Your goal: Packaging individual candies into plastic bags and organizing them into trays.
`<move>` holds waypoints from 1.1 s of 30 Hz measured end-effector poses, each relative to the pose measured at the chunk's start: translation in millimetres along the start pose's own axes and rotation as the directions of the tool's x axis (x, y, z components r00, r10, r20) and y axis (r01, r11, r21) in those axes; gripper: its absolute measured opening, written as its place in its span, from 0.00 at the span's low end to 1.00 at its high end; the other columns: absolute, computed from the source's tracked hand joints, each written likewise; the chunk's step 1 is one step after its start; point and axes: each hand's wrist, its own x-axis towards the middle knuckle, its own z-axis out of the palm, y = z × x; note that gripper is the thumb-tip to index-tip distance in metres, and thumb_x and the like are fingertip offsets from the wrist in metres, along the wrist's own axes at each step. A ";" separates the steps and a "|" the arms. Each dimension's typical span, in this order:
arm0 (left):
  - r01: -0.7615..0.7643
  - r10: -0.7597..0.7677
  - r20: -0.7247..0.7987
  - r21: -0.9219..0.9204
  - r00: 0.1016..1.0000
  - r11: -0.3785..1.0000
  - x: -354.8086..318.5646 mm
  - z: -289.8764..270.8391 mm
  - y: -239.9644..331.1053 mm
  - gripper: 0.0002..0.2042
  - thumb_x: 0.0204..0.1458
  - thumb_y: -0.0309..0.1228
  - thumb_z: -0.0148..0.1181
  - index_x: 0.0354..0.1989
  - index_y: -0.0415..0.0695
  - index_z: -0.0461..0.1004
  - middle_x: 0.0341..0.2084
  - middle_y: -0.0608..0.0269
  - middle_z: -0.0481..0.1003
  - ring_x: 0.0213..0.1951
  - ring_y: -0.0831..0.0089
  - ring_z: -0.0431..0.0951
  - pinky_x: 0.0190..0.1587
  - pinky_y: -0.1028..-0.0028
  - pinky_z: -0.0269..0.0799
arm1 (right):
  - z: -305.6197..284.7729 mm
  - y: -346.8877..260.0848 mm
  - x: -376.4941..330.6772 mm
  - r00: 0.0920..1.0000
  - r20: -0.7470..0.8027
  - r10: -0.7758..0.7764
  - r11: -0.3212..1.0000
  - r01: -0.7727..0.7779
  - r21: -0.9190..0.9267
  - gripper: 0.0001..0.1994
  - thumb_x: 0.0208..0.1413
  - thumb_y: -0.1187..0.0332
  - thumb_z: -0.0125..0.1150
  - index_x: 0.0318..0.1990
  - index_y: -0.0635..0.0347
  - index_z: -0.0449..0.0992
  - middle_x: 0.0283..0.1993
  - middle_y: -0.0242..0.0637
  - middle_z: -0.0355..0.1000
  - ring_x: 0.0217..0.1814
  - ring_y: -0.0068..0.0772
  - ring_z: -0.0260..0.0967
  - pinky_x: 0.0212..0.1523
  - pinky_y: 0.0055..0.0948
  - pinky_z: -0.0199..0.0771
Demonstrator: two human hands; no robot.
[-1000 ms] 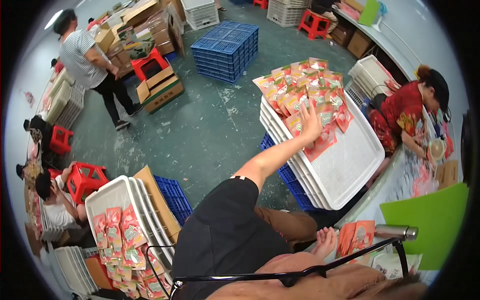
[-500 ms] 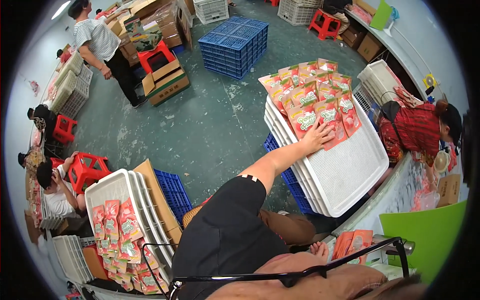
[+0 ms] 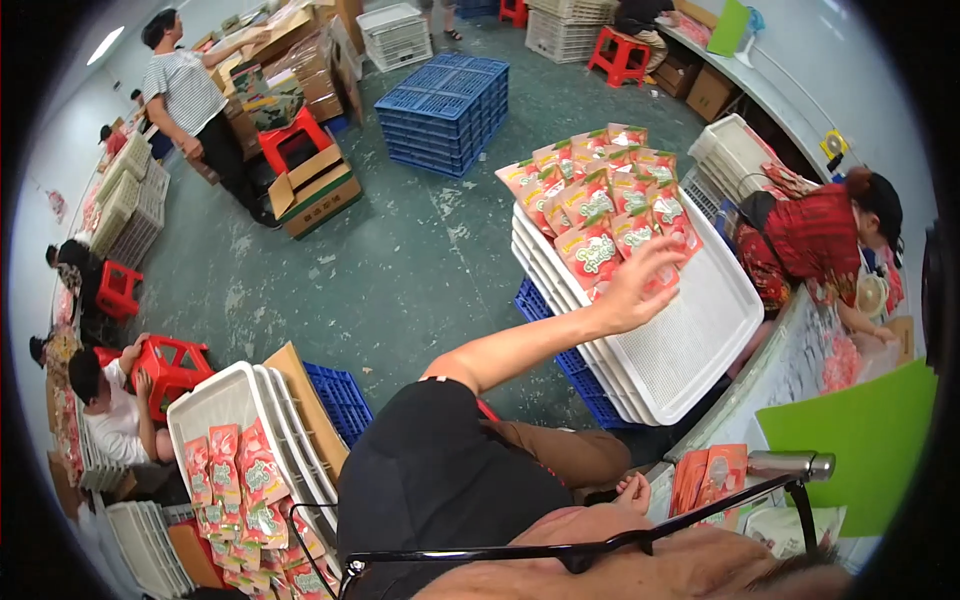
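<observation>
My left hand [image 3: 640, 285] reaches out over the top white tray [image 3: 700, 340] of a stack, fingers spread and holding nothing. Its fingertips are at the nearest of the red-and-green snack pouches [image 3: 600, 205], which lie in overlapping rows on the tray's far half. My right hand [image 3: 630, 495] is low at the right and partly hidden by my glasses frame. Its fingers curl at the left edge of a small stack of red pouches [image 3: 710, 478].
A second white tray stack [image 3: 215, 405] with pouches stands at lower left, next to a blue crate [image 3: 340, 400]. More blue crates [image 3: 445, 100] and cardboard boxes [image 3: 315, 190] stand on the green floor. A person in red [image 3: 815, 240] works at the right, and others sit and stand at the left.
My left hand has come off the pouches it was pressing and now hovers with spread fingers at the row's near edge. The view has swung, so the tray stack sits more central.
</observation>
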 end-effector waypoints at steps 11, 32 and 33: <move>-0.954 0.602 -0.748 -0.148 0.280 0.260 7.5 -66.3 258.2 0.18 0.57 0.22 0.62 0.56 0.46 0.74 0.57 0.66 0.69 0.61 0.70 0.67 0.59 0.66 0.68 | 6.4 -1.2 -12.0 0.993 -0.032 -0.111 0.993 0.111 0.029 0.09 0.68 0.73 0.56 0.49 0.68 0.79 0.39 0.37 0.78 0.36 0.22 0.75 0.38 0.22 0.78; -0.190 0.187 0.787 -0.090 0.589 0.978 -215.7 346.2 179.3 0.20 0.52 0.41 0.67 0.45 0.37 0.74 0.39 0.45 0.76 0.43 0.47 0.78 0.48 0.53 0.74 | -86.7 -16.8 -201.5 0.743 -0.648 0.169 0.983 -0.075 0.169 0.07 0.64 0.74 0.62 0.45 0.66 0.82 0.35 0.35 0.81 0.36 0.23 0.79 0.39 0.24 0.80; -0.246 0.131 0.809 0.017 0.573 0.969 -217.4 357.9 171.4 0.21 0.52 0.43 0.66 0.45 0.37 0.75 0.39 0.45 0.75 0.43 0.47 0.77 0.47 0.53 0.74 | -89.9 -13.4 -203.5 0.737 -0.653 0.173 0.983 -0.083 0.166 0.07 0.64 0.74 0.62 0.45 0.66 0.82 0.35 0.36 0.81 0.36 0.23 0.79 0.40 0.24 0.81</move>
